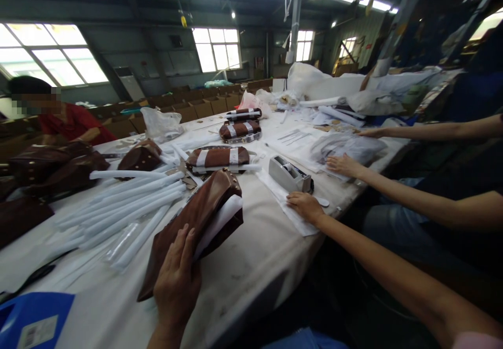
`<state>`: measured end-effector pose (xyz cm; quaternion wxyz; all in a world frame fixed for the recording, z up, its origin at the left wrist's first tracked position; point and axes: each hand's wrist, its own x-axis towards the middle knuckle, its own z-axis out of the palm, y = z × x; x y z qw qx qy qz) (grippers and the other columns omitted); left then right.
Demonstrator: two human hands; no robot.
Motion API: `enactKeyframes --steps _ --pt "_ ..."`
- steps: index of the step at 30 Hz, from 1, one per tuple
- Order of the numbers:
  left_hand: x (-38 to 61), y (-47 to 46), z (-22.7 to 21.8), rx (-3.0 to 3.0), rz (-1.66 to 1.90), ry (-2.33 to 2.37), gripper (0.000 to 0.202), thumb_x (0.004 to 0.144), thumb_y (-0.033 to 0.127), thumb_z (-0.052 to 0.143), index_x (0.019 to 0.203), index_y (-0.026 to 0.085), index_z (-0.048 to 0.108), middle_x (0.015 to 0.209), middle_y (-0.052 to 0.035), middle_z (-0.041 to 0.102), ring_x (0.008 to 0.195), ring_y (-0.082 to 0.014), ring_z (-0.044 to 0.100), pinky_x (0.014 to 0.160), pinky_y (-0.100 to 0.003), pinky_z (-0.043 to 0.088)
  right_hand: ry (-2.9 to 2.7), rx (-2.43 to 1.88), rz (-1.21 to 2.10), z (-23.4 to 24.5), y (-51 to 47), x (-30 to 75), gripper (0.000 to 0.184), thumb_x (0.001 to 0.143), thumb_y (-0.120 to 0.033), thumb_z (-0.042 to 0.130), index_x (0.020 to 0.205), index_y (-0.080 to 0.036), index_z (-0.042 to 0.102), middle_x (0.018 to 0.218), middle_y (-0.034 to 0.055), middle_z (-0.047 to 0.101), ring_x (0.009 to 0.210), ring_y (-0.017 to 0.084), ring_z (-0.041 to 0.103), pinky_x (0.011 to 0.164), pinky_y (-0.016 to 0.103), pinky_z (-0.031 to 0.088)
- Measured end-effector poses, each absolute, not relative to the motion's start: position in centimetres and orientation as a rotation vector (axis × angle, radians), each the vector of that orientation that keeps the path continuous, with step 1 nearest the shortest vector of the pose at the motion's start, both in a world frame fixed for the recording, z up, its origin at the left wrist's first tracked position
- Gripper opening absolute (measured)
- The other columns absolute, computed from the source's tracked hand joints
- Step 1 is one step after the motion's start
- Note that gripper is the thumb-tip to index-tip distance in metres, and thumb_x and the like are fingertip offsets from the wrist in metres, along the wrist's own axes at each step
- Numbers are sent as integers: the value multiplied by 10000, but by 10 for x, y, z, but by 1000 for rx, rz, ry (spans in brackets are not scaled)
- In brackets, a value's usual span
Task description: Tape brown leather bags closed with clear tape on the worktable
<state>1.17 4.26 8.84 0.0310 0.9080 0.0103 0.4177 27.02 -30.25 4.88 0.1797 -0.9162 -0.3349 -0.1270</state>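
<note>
My left hand lies flat with its fingers stretched out on a brown leather bag stuffed with white paper, at the near edge of the table. My right hand reaches across to the right. Its fingers are curled down on a white paper sheet, just in front of a grey tape dispenser. What its fingers hold, if anything, is hidden.
Several white paper rolls lie left of the bag. More brown wrapped bags stand along the white table. A co-worker's hands work on plastic at the right. A person in red sits far left. A blue bin is near left.
</note>
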Motion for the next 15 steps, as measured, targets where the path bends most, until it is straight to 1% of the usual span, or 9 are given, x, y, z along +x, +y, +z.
enactKeyframes --steps 2,6,8,9,11,13,15 --pt "12 42 89 2799 1288 37 801 859 77 525 1576 282 231 1562 -40 413 1355 -255 509 1137 -408 442 -958 -2564 -380 55 -299 272 249 978 -251 512 987 -215 758 1149 96 733 1091 243 669 967 384 515" --pt "11 41 92 2792 1269 75 801 861 73 519 1578 280 227 1555 -39 429 1349 -257 515 1114 -397 463 -995 -2477 -409 68 -288 258 295 997 -240 454 1043 -197 742 1197 109 714 1166 253 639 1038 419 485" --pt "11 42 93 2792 1274 87 799 860 77 525 1577 278 233 1553 -40 433 1341 -258 524 1104 -391 468 -1056 -2430 -381 72 -284 237 280 995 -249 471 1060 -210 740 1185 88 723 1164 245 642 1040 408 488" --pt "11 42 93 2792 1279 89 797 861 80 528 1576 276 237 1550 -40 437 1338 -259 527 1101 -388 469 -1106 -2403 -337 73 -284 224 263 988 -258 492 1061 -226 743 1157 67 736 1128 234 661 1011 381 510" --pt "11 43 93 2792 1286 88 788 865 93 539 1575 268 244 1543 -45 448 1335 -260 530 1094 -383 473 -1226 -2319 -123 74 -287 197 219 966 -306 557 1038 -264 759 1059 26 767 1002 212 709 901 311 559" --pt "11 43 93 2788 1293 96 784 869 98 543 1575 261 243 1536 -51 458 1333 -260 532 1087 -378 476 -1316 -2192 201 75 -292 176 199 937 -383 616 1004 -287 777 959 0 782 875 198 732 797 264 577" --pt "11 42 94 2779 1299 104 781 874 96 538 1576 261 238 1534 -54 461 1337 -259 528 1084 -377 477 -1311 -2086 400 77 -291 167 235 926 -449 630 1017 -293 780 938 -8 784 835 202 735 773 263 581"
